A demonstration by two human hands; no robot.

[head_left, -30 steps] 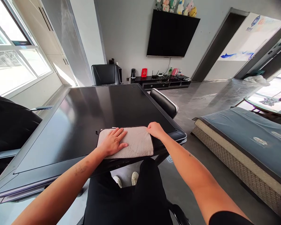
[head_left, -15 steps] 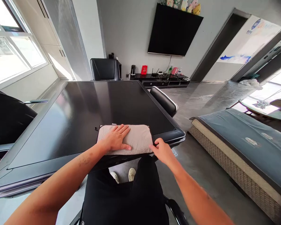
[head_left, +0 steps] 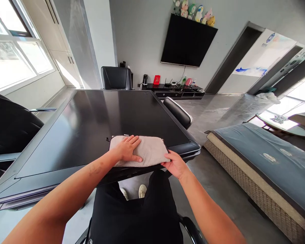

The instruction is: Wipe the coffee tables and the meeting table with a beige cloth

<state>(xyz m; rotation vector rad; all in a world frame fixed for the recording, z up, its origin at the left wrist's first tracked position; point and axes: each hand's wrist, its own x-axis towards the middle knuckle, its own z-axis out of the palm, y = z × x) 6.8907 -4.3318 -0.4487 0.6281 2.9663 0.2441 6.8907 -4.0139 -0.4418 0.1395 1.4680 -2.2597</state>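
Note:
A folded light grey-beige towel (head_left: 152, 149) with a dark edging lies at the near edge of the black table (head_left: 99, 118). My left hand (head_left: 128, 149) rests flat on the towel's left half, fingers spread. At the towel's right end, my right hand (head_left: 174, 163) pinches its near corner, the thumb on top and the fingers underneath. A small dark loop sticks out at the towel's far left corner.
Black chairs stand at the table's left (head_left: 10, 125), far side (head_left: 116, 78) and right (head_left: 178, 113). A bed-like mattress (head_left: 256, 162) under a grey-blue cover is at the right. Behind, a low black cabinet (head_left: 175, 90) stands below a wall television (head_left: 189, 40).
My right hand has closed on the towel's right corner, its thumb now over the top. The left hand stays flat on the towel. The view has tilted up slightly.

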